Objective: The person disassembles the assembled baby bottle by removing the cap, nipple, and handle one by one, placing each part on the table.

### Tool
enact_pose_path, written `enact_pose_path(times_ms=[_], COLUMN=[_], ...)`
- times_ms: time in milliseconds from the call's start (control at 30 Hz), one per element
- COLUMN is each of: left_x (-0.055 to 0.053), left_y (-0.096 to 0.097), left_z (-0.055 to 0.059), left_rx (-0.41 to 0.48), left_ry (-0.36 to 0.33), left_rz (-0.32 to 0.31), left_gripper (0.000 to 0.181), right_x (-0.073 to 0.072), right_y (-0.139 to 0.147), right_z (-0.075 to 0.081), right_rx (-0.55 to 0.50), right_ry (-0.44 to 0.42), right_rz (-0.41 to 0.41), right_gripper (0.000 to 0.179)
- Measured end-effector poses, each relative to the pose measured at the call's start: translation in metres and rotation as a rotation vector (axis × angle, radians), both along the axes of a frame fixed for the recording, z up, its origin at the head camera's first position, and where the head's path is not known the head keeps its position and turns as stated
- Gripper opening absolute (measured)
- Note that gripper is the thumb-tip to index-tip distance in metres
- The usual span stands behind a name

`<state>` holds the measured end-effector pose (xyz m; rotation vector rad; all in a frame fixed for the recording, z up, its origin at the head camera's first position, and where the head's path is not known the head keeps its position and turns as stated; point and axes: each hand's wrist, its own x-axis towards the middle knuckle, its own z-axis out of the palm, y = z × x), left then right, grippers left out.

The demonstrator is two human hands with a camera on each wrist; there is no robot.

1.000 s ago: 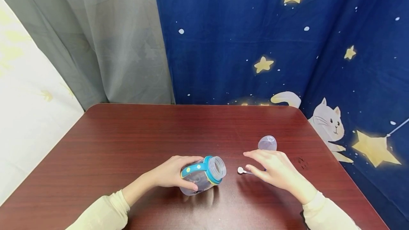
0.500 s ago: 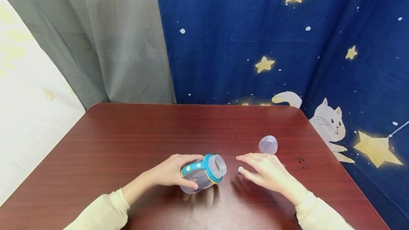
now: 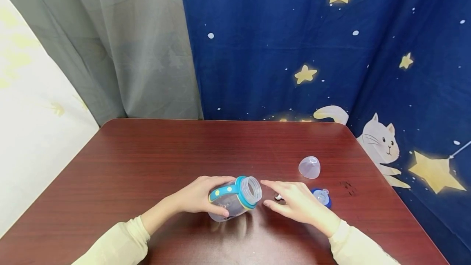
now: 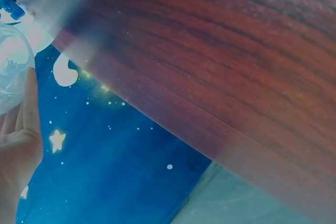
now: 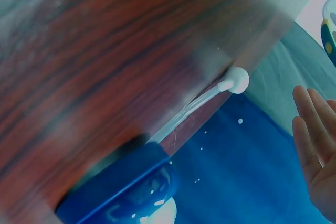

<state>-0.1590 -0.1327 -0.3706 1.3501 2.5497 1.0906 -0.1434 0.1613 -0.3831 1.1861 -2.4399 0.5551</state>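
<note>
My left hand (image 3: 200,195) grips a clear baby bottle (image 3: 228,207) with a teal collar and dotted teal handles. The bottle is tilted, its uncapped threaded mouth facing right. My right hand (image 3: 294,202) hovers just right of that mouth, fingers extended, holding nothing. Behind the right hand a blue bottle lid (image 3: 322,198) lies on the table. In the right wrist view a straw (image 5: 189,109) with a white weighted end (image 5: 239,80) runs out from the blue lid. Only the bottle's clear base edge shows at the far left of the left wrist view.
A clear domed cap (image 3: 309,168) stands on the dark red wooden table (image 3: 176,146), beyond the blue lid. Dark marks (image 3: 347,187) show on the tabletop to the right. Grey and blue star-patterned curtains (image 3: 265,52) hang behind the table's far edge.
My right hand has moved left, away from above the blue lid and up to the bottle's mouth, uncovering the lid. The left hand and bottle have stayed nearly still.
</note>
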Motion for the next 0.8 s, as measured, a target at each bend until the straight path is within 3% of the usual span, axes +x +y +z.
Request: enact_pose_path(times_ms=[800], left_x=[-0.001], left_y=[0.003], left_z=[0.002], left_rx=[0.028], left_ry=[0.013], left_rz=[-0.012], left_gripper=[0.069], right_x=[-0.003], right_y=[-0.014], right_z=[-0.010], right_rx=[0.001], right_ry=[-0.018], right_rz=[0.004], right_gripper=[0.044])
